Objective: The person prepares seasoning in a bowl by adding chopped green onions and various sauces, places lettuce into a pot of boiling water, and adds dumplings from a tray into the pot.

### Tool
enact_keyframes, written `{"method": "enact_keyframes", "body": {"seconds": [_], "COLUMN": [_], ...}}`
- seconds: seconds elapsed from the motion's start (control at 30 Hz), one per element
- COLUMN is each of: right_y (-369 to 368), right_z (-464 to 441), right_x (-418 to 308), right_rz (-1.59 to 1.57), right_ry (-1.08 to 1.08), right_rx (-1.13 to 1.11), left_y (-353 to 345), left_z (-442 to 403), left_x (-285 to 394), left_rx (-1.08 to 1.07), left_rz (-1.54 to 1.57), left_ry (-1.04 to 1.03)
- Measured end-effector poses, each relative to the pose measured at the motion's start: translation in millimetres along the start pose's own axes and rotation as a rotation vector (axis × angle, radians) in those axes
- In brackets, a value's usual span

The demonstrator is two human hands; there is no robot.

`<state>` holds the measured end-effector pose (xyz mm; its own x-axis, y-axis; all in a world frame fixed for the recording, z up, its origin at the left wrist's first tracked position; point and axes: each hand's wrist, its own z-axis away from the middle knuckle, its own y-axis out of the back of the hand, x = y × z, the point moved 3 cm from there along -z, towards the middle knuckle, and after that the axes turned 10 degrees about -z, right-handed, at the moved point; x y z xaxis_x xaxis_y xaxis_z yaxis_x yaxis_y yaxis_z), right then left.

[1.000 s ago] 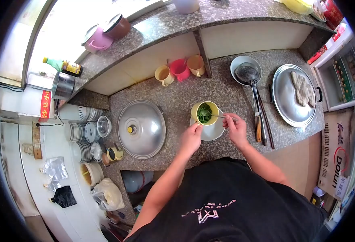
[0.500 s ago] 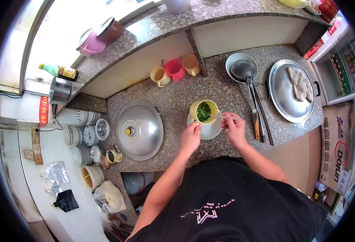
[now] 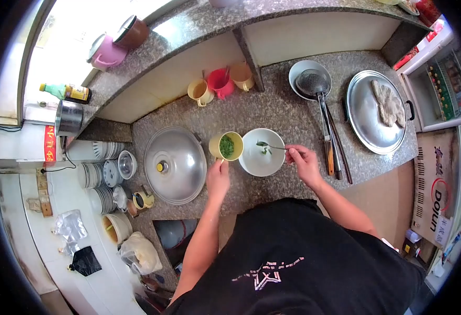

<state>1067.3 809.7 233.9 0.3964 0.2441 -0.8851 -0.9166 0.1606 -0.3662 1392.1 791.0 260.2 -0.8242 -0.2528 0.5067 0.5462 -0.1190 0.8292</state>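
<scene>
My left hand [image 3: 218, 181] grips a yellow mug [image 3: 216, 145] by its handle; the mug is tilted and holds chopped green herbs [image 3: 227, 146]. To the right of the mug, a white bowl [image 3: 251, 164] stands on the granite counter with a few green bits inside. My right hand [image 3: 305, 164] has its fingers closed on the handle of a metal spoon [image 3: 275, 147]. The spoon's tip, carrying some greens, is over the bowl.
A large domed lid [image 3: 175, 173] lies to the left. At the back stand several mugs [image 3: 221, 84]. A strainer [image 3: 313, 82] rests on a bowl, beside long-handled tools [image 3: 328, 149]. Farther right, a cloth [image 3: 388, 102] lies on a lidded pan [image 3: 367, 126]. Stacked plates [image 3: 90, 175] are at left.
The mug has moved left, off the bowl, so the bowl's inside now shows. The spoon has come out of the mug and is over the bowl, where green bits now lie.
</scene>
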Motion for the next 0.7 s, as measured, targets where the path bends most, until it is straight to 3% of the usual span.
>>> {"method": "enact_keyframes", "body": {"seconds": [0.17, 0.3, 0.37, 0.43, 0.53, 0.7], "right_y": [-21, -25, -24, -21, -13, -15], "right_z": [-8, -28, -31, -32, -30, -32], "right_x": [-34, -33, -32, -33, -26, -11], "right_rz": [0.024, 0.020, 0.006, -0.065, -0.134, -0.062], "right_ry": [0.080, 0.074, 0.062, 0.002, 0.004, -0.016], "right_rx": [0.043, 0.018, 0.008, 0.026, 0.062, 0.014], "left_y": [-9, -20, -17, -18, -6, -4], "left_z": [-5, -10, -12, -18, -23, -17], "left_x": [28, 59, 70, 62, 46, 37], "left_rx": [-0.085, -0.249, -0.245, -0.113, -0.093, -0.152], "left_rz": [0.056, 0.153, 0.190, 0.126, -0.026, -0.015], "left_ry": [-0.082, -0.027, -0.041, -0.119, -0.142, -0.159]}}
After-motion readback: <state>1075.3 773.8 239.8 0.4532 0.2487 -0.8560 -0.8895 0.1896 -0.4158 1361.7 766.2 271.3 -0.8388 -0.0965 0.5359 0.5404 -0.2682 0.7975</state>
